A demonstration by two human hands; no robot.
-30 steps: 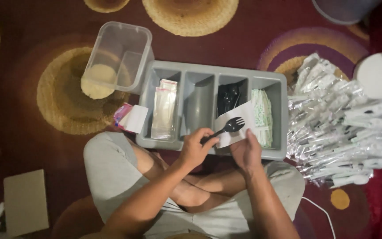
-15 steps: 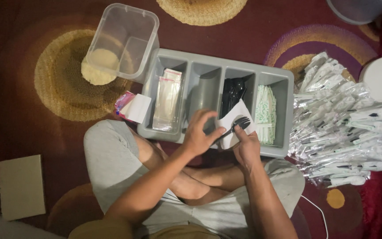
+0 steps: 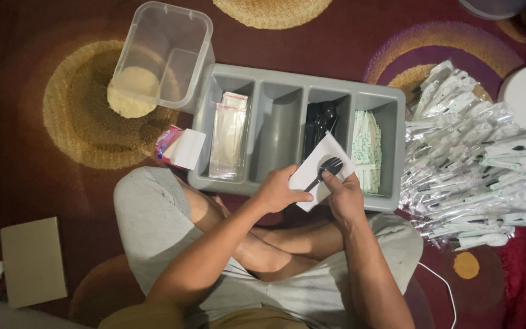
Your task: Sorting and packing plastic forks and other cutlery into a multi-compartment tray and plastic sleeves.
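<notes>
My left hand and my right hand hold a white napkin with a black plastic fork lying on it, just over the near wall of a grey four-compartment tray. The left fingers pinch the napkin's near edge and the fork's handle. The right fingers press the napkin's right side. In the tray are clear sleeves, more black cutlery and green-and-white packets. One compartment holds nothing.
A large heap of wrapped cutlery packs lies right of the tray. A clear plastic tub stands at the back left, a pink packet of napkins beside the tray, a brown cardboard piece at the lower left. My crossed legs sit below.
The fork and napkin stayed between my hands while they shifted slightly. The napkin now lies flatter under the fork, with the fork resting on its middle.
</notes>
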